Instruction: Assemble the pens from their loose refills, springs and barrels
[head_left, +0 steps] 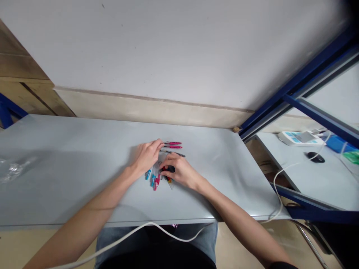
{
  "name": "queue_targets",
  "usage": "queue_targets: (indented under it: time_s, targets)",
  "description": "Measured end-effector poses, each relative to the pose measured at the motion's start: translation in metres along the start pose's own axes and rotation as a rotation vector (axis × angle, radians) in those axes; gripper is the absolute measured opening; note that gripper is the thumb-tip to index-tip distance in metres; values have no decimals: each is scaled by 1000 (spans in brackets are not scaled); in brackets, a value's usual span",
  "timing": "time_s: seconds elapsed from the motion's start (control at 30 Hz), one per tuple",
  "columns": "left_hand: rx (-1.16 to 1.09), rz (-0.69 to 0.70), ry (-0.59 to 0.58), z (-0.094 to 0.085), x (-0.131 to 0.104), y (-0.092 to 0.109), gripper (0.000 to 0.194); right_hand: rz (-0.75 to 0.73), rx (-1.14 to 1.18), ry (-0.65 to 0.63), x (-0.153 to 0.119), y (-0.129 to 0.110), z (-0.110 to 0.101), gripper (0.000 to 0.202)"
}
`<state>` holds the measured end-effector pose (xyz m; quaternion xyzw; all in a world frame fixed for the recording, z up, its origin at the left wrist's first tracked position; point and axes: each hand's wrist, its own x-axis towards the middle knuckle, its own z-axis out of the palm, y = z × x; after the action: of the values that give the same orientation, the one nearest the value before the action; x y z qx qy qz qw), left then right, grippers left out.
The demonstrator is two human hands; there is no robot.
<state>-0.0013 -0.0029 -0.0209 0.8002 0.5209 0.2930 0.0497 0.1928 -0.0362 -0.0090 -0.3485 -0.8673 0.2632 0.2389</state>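
My left hand (147, 156) is on the grey table with its fingers bent together at the left ends of the pens. Two pink pens (175, 145) stick out to the right from its fingertips, one above the other. A dark pen (178, 153) lies just below them, between my two hands. My right hand (181, 170) curls down over a small pile, thumb and fingers drawn in around something dark, mostly hidden. By its fingertips lie blue pen caps (148, 174) and pinkish-red caps (156, 183). Yellow and red pieces (169, 181) show under my right hand.
A crumpled clear plastic bag (14, 170) lies at the table's (84, 149) left. A white cable (276, 183) hangs over the right edge and crosses in front of me. Beyond a blue frame (322, 112) are a white device (301, 138) and a black mouse (315, 157).
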Motion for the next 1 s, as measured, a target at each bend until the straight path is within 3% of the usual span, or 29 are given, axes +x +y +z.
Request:
queue_targets:
  time_s: [0.5, 1.0]
  targets:
    - [0, 17, -29, 6, -1, 0, 27, -10, -135, 5, 0, 3, 5, 13]
    - [56, -45, -124, -1, 0, 6, 27, 34, -11, -3, 2, 4, 6, 6]
